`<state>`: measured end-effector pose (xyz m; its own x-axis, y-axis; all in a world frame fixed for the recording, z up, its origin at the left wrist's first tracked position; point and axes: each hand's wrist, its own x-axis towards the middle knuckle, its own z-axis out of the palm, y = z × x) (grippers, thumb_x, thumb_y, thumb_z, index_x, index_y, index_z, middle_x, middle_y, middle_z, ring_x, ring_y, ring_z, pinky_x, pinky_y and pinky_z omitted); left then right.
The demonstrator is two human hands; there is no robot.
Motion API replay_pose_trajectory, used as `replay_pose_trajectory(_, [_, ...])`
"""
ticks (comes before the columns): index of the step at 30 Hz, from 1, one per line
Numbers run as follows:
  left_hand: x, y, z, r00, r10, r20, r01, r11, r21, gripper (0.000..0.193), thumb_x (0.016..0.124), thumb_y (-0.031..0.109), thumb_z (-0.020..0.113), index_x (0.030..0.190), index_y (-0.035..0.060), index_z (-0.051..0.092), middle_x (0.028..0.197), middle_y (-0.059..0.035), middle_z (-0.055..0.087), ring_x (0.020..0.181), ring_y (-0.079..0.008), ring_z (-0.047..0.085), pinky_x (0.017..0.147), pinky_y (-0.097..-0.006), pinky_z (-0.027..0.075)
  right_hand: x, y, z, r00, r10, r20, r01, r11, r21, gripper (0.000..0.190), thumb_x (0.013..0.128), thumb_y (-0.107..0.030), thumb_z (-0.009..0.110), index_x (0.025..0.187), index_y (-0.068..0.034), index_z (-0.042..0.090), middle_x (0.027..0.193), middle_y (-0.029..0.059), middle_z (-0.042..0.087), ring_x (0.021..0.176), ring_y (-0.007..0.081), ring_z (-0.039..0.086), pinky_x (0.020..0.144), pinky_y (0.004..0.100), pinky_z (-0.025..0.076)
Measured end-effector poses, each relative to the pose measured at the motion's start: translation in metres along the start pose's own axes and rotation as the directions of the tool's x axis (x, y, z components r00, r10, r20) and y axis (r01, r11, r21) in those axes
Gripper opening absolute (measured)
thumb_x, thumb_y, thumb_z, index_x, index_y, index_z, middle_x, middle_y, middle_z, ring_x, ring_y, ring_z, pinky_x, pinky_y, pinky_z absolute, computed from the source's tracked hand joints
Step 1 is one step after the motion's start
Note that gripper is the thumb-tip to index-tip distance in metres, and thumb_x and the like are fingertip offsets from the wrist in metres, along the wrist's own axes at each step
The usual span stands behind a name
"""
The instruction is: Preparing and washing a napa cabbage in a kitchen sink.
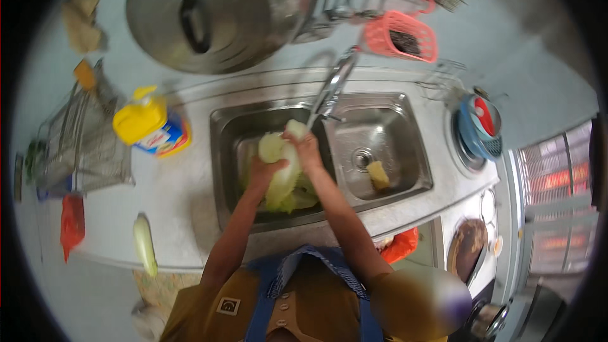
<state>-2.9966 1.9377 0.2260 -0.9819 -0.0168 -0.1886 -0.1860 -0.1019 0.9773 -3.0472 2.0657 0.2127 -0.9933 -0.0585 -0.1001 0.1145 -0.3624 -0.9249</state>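
Observation:
My left hand grips pale green cabbage leaves in the left basin of a steel double sink. Close by, my right hand holds a whitish cabbage piece under the chrome faucet, where a thin stream of water appears to run. A round, pale cabbage piece shows just above my left thumb. More leaves lie low in the basin, partly hidden by my hands and forearms.
A yellow sponge lies in the right basin. On the counter are a yellow-capped jug, a long pale green vegetable and stacked bowls. A large lidded pot and a pink basket are behind the sink.

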Motion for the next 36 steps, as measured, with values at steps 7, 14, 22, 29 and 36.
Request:
replay_pose_trajectory(7, [-0.009, 0.001, 0.005, 0.999, -0.033, -0.042, 0.023, 0.975, -0.221, 0.037, 0.062, 0.006, 0.072, 0.097, 0.0010, 0.061, 0.084, -0.0060, 0.064, 0.073, -0.0135, 0.060, 0.066, -0.0270, 0.048, 0.039, 0.000, -0.013, 0.935, 0.319, -0.152, -0.350, 0.775, -0.527, 0.054, 0.079, -0.052, 0.057, 0.089, 0.001, 0.062, 0.082, 0.0098, 0.059, 0.075, 0.0139, 0.055, 0.066, 0.0296, 0.044])
replay_pose_trajectory(14, [-0.017, -0.003, -0.006, 0.996, -0.069, -0.053, 0.060, 0.987, -0.148, 0.038, 0.063, 0.005, 0.071, 0.100, 0.0007, 0.060, 0.087, -0.0046, 0.063, 0.075, -0.0127, 0.060, 0.066, -0.0264, 0.048, 0.017, 0.002, 0.009, 0.995, -0.071, 0.064, 0.085, 0.968, -0.235, 0.035, 0.086, -0.038, 0.053, 0.085, -0.003, 0.059, 0.073, 0.0044, 0.057, 0.069, 0.0132, 0.054, 0.063, 0.0273, 0.044])
replay_pose_trajectory(22, [0.001, -0.013, 0.019, 0.987, 0.091, -0.135, -0.112, 0.980, -0.162, 0.040, 0.060, 0.005, 0.072, 0.098, 0.0001, 0.060, 0.085, -0.0051, 0.064, 0.073, -0.0122, 0.060, 0.066, -0.0264, 0.048, 0.019, -0.009, 0.009, 0.955, 0.294, 0.027, -0.293, 0.955, -0.053, 0.029, 0.090, -0.029, 0.046, 0.094, -0.003, 0.057, 0.080, 0.0060, 0.058, 0.073, 0.0127, 0.054, 0.067, 0.0259, 0.044])
replay_pose_trajectory(29, [0.013, 0.001, -0.001, 0.987, -0.053, -0.152, -0.017, 0.905, -0.424, 0.045, 0.060, -0.003, 0.069, 0.103, 0.0019, 0.057, 0.092, -0.0057, 0.062, 0.081, -0.0154, 0.060, 0.072, -0.0275, 0.048, -0.057, 0.016, 0.003, 0.957, -0.111, 0.268, 0.241, 0.818, -0.523, 0.055, 0.087, -0.015, 0.046, 0.135, -0.002, 0.024, 0.123, 0.0163, 0.046, 0.115, 0.0240, 0.043, 0.097, 0.0306, 0.030])
replay_pose_trajectory(36, [0.012, -0.013, -0.007, 0.978, -0.102, -0.181, 0.018, 0.909, -0.416, 0.041, 0.062, -0.005, 0.068, 0.102, 0.0009, 0.058, 0.094, -0.0070, 0.062, 0.083, -0.0170, 0.061, 0.072, -0.0281, 0.049, -0.045, -0.005, -0.013, 0.948, 0.076, 0.309, 0.133, 0.787, -0.602, 0.047, 0.088, -0.018, 0.048, 0.130, 0.000, 0.036, 0.118, 0.0154, 0.051, 0.111, 0.0187, 0.045, 0.095, 0.0272, 0.033])
